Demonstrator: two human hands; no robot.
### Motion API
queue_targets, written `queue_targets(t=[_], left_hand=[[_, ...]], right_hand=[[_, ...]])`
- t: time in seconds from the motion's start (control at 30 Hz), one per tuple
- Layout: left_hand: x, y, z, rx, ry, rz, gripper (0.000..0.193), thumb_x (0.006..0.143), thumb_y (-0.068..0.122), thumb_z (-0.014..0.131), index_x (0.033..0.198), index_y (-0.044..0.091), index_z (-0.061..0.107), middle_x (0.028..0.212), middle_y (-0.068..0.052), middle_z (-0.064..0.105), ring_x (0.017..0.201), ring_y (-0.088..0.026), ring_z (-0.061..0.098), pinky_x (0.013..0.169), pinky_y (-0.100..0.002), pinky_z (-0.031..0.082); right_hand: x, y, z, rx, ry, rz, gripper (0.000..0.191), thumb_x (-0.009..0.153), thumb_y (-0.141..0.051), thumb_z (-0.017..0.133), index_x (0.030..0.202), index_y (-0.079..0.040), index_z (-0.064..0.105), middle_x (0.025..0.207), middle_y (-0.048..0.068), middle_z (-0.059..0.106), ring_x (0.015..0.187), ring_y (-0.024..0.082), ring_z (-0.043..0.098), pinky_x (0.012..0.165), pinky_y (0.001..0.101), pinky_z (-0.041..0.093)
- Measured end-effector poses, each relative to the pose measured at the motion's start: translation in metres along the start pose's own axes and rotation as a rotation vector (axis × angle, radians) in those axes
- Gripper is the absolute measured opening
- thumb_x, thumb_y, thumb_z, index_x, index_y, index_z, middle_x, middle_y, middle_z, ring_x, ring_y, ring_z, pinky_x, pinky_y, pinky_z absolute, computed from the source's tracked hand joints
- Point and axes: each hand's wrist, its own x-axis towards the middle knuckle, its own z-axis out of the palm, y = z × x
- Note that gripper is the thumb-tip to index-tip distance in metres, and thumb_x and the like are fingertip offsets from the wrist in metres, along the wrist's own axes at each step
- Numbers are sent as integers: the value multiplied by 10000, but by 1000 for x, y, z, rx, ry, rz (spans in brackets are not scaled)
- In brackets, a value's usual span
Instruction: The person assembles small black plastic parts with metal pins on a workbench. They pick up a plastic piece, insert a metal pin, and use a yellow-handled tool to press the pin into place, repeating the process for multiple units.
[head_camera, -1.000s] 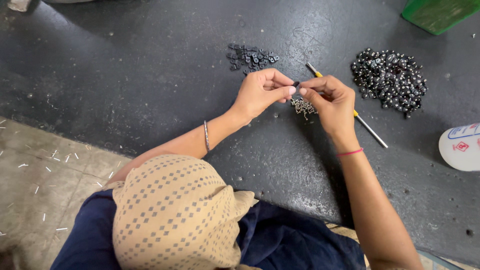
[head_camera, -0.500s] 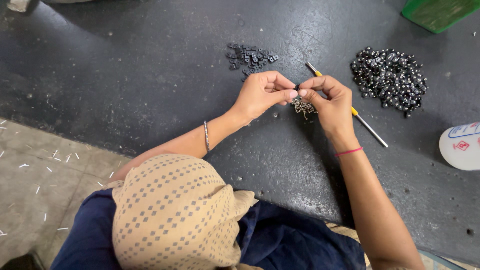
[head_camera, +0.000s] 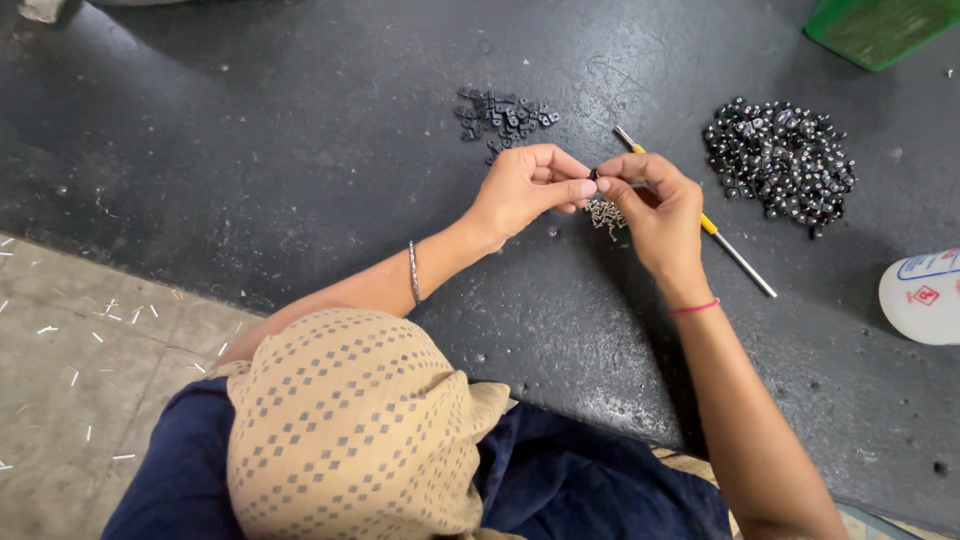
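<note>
Both hands meet above a dark, rough work surface (head_camera: 250, 150). My left hand (head_camera: 522, 190) and my right hand (head_camera: 655, 212) pinch one small black piece (head_camera: 593, 175) between their fingertips. Just under the fingers lies a little heap of small silvery screws (head_camera: 603, 214). A thin screwdriver with a yellow band (head_camera: 722, 240) lies slanted on the surface, partly hidden by my right hand. A bangle is on my left wrist and a red thread on my right.
A small pile of black square parts (head_camera: 502, 114) lies beyond my left hand. A larger heap of black round pieces (head_camera: 782, 160) sits to the right. A green box (head_camera: 880, 28) is at the top right, a white container (head_camera: 922, 298) at the right edge.
The fingertips of both hands have closed together on the small black piece; my right hand has lifted slightly off the screws. Nothing else moved.
</note>
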Motion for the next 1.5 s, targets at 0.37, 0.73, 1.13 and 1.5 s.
queue_targets(t=[0.37, 0.73, 1.13, 1.5], left_hand=[[2, -2, -2, -11, -37, -1, 175, 922, 114, 770, 1034, -2, 703, 933, -66, 756, 861, -111, 723, 777, -256, 607], [2, -9, 0, 142, -21, 109, 113, 918, 23, 762, 1015, -8, 713, 902, -36, 744, 818, -55, 687, 732, -210, 570], [-7, 3, 7, 283, -1, 137, 78, 916, 40, 771, 965, 1, 725, 873, -16, 748, 807, -27, 674, 708, -211, 568], [-11, 5, 12, 385, 36, 166, 87, 912, 61, 789, 955, 4, 740, 834, -4, 730, 757, -11, 590, 646, -210, 513]], right_hand=[[-2, -9, 3, -193, 69, -138, 111, 968, 11, 750, 1073, 23, 716, 1030, 50, 750, 894, 87, 684, 804, 243, 560], [3, 2, -3, 98, -38, 30, 98, 950, 19, 735, 1035, -2, 693, 999, 30, 752, 915, 77, 693, 823, 227, 561], [3, 6, -9, 65, -119, 52, 97, 951, 58, 697, 1036, 12, 711, 973, 34, 752, 897, 71, 693, 815, 225, 568], [2, 10, -6, 22, -64, 7, 81, 949, 69, 709, 999, 6, 696, 969, 37, 747, 891, 65, 680, 802, 222, 559]])
